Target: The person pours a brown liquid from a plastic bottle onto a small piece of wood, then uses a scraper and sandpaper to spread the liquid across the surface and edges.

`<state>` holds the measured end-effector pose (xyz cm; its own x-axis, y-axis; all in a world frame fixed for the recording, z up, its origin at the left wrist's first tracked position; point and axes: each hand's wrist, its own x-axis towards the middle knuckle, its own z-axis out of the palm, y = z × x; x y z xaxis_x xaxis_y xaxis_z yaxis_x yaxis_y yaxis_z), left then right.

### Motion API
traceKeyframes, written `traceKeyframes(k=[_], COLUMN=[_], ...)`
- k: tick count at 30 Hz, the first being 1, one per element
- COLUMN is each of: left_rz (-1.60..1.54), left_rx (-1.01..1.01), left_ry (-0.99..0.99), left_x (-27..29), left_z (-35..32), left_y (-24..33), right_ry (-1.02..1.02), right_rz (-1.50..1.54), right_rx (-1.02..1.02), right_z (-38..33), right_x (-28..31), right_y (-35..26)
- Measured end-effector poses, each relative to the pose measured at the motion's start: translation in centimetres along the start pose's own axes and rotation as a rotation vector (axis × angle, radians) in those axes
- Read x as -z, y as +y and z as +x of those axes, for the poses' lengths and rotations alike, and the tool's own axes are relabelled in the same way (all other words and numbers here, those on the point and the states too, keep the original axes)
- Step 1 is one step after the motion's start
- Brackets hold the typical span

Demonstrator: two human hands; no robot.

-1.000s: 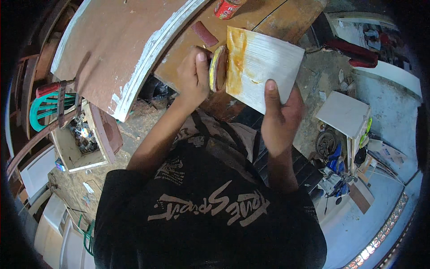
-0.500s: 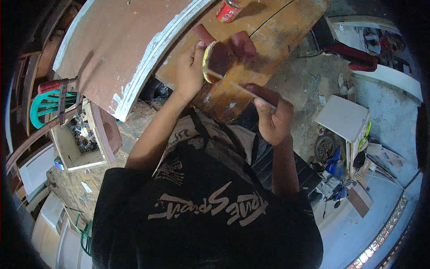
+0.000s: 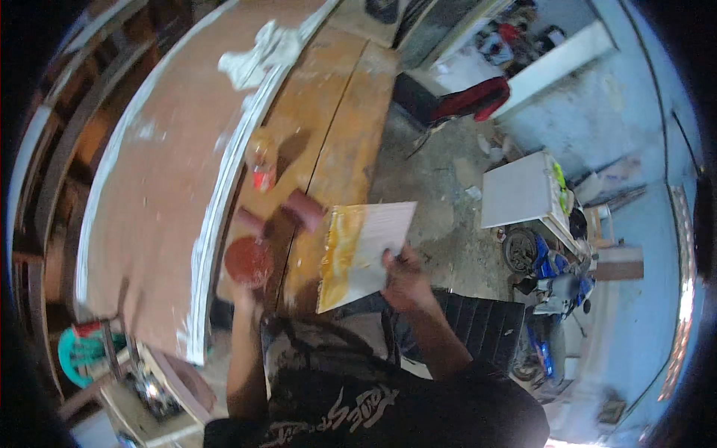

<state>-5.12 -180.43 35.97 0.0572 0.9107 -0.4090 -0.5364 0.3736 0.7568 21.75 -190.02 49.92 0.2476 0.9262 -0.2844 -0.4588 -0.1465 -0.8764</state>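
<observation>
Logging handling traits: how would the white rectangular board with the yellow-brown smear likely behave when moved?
The white rectangular board is probably stiff: it juts out flat, without sagging. It seems light, since the right hand alone holds it.

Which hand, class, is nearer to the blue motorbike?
Right. The right hand, holding the panel, is left of the motorbike; the left hand, holding the disc, is farther left.

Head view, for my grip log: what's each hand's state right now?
Left hand: holding a round reddish-brown disc, fingers mostly hidden.
Right hand: closed on a white panel smeared yellow-orange.
</observation>
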Motion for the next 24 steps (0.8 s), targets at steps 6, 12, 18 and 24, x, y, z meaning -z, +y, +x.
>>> traceKeyframes(k=[6, 12, 18, 24], left_rz=[0.033, -0.138, -0.539, -0.57], left_rx=[-0.057, 0.002, 0.005, -0.034], left_ry=[-0.038, -0.071, -0.441, -0.53], left_x=[-0.6, -7.7, -5.3, -4.0], left_z=[-2.0, -3.2, -4.8, -5.1], left_y=[1.3, 7.5, 7.2, 5.8], right_ry=[0.239, 0.069, -0.087, 0.08], right_rz=[0.266, 0.418, 0.487, -0.136], right_rx=[-0.108, 0.044, 0.034, 0.414], right_z=[1.7, 1.5, 2.2, 1.0], right_x=[-3.4, -2.9, -2.0, -1.7], right_y=[-0.8, -3.4, -2.4, -4.7])
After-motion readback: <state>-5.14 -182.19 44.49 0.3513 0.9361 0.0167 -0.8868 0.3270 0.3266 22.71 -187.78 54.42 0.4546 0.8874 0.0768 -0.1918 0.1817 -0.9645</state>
